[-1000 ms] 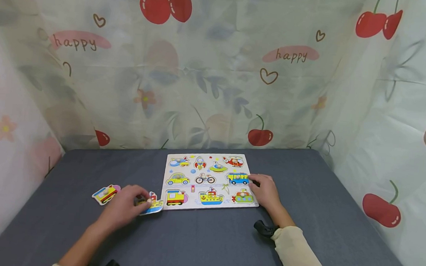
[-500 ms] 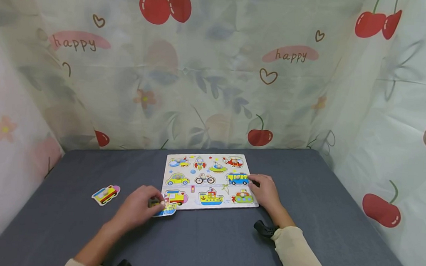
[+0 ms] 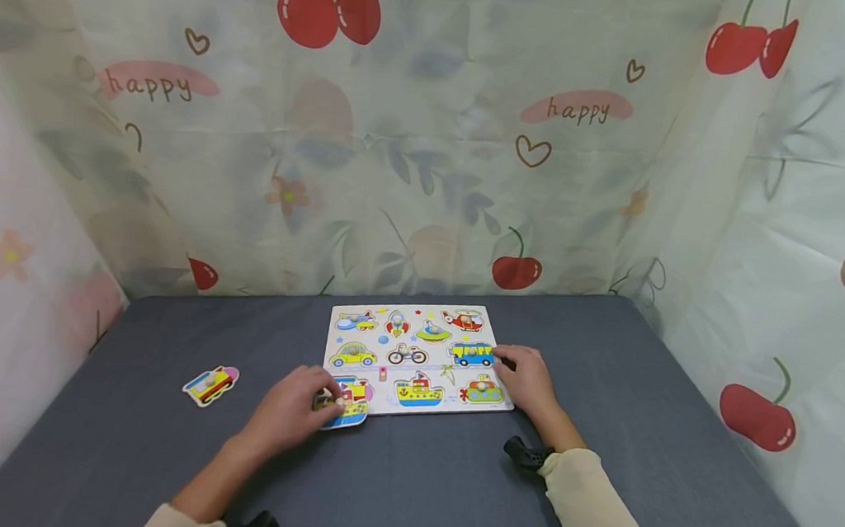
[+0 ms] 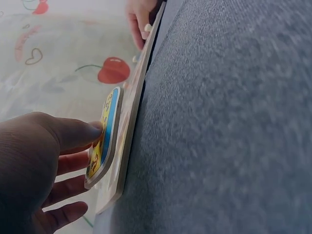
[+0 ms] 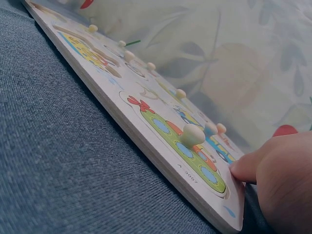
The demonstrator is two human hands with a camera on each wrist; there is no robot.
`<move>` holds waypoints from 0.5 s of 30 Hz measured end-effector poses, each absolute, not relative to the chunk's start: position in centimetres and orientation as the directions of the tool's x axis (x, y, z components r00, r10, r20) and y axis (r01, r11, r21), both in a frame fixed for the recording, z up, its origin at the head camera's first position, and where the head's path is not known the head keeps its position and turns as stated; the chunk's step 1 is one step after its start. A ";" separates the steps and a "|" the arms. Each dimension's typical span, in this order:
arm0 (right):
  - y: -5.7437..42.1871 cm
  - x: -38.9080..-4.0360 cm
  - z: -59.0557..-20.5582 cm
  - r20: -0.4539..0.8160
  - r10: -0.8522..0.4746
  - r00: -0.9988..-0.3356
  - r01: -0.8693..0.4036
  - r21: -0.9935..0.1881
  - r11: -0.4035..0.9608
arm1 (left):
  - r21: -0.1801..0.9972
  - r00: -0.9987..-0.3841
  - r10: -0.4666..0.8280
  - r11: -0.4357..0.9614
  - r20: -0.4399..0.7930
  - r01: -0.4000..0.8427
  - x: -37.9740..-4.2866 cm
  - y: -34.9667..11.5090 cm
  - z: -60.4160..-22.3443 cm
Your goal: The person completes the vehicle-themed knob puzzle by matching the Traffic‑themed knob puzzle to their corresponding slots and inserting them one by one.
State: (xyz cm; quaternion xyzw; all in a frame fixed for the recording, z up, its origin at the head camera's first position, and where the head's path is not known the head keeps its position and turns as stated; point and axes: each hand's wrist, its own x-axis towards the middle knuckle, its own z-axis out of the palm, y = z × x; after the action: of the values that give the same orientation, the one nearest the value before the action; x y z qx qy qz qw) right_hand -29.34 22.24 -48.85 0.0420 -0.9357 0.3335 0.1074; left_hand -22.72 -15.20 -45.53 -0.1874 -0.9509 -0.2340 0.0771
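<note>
My left hand [image 3: 295, 406] pinches a ship puzzle piece [image 3: 349, 417] by its small knob. The piece is held tilted over the lower left corner of the white peg puzzle board [image 3: 389, 406], overlapping the printed train recess in the head view. In the left wrist view, the piece's blue and yellow face [image 4: 109, 119] shows close above the board. My right hand [image 3: 528, 379] rests its fingers on the board's right edge, beside the bus piece [image 3: 472, 353]. The ship recess [image 3: 420, 391] at the bottom middle has no knobbed piece in it.
A train piece [image 3: 210, 386] lies on the grey cloth [image 3: 404, 494] left of the board. Several knobbed pieces sit in their recesses, among them a submarine [image 5: 183, 148] and a car [image 3: 353, 355]. A cherry-print curtain [image 3: 430, 173] stands behind and at both sides.
My left hand has carried the ship piece rightward, from beside the board to over its lower left corner. The right hand, the board and the train piece stay where they were.
</note>
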 end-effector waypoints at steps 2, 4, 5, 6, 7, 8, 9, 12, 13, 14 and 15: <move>22.2 -29.4 -48.9 0.229 -0.005 -0.973 -0.148 -0.612 0.777 | 0.409 -0.916 0.324 0.822 0.239 0.397 -22.8 -14.9 -45.5; 22.2 -29.4 -49.0 0.229 -0.004 -0.973 -0.147 -0.610 0.779 | 0.398 -0.909 0.331 0.820 0.253 0.410 -22.9 -14.7 -45.6; 22.2 -29.4 -49.0 0.230 -0.004 -0.973 -0.147 -0.610 0.779 | 0.395 -0.905 0.335 0.819 0.262 0.417 -23.0 -14.5 -45.7; 22.2 -29.4 -49.0 0.231 -0.004 -0.973 -0.148 -0.609 0.779 | 0.395 -0.901 0.338 0.815 0.271 0.424 -23.1 -14.4 -45.8; 22.2 -29.4 -49.0 0.232 -0.004 -0.973 -0.149 -0.609 0.779 | 0.394 -0.897 0.343 0.811 0.278 0.432 -23.1 -14.2 -45.8; 22.2 -29.4 -49.0 0.234 -0.006 -0.972 -0.152 -0.608 0.779 | 0.394 -0.893 0.348 0.807 0.285 0.440 -23.2 -14.0 -45.9; 22.2 -29.4 -49.0 0.235 -0.006 -0.972 -0.152 -0.609 0.779 | 0.396 -0.889 0.351 0.802 0.293 0.447 -23.3 -13.9 -45.9; 22.2 -29.4 -48.9 0.236 -0.005 -0.972 -0.152 -0.611 0.777 | 0.401 -0.882 0.358 0.792 0.307 0.461 -23.6 -13.2 -45.9; 22.2 -29.3 -48.9 0.236 -0.005 -0.972 -0.152 -0.610 0.778 | 0.397 -0.876 0.364 0.788 0.318 0.471 -23.7 -13.0 -45.8; 22.2 -29.3 -48.9 0.235 -0.006 -0.972 -0.152 -0.609 0.778 | 0.390 -0.870 0.368 0.786 0.328 0.479 -23.9 -12.8 -45.8; 22.2 -29.3 -48.9 0.233 -0.006 -0.972 -0.151 -0.610 0.778 | 0.386 -0.865 0.372 0.783 0.337 0.487 -24.0 -12.5 -45.7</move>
State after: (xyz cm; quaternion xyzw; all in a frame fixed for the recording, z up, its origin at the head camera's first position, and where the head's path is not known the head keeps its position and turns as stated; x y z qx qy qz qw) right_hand -29.33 22.21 -48.94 0.0421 -0.9364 0.3308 0.1095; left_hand -23.99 -12.55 -45.65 -0.2292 -0.9364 -0.2362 0.1219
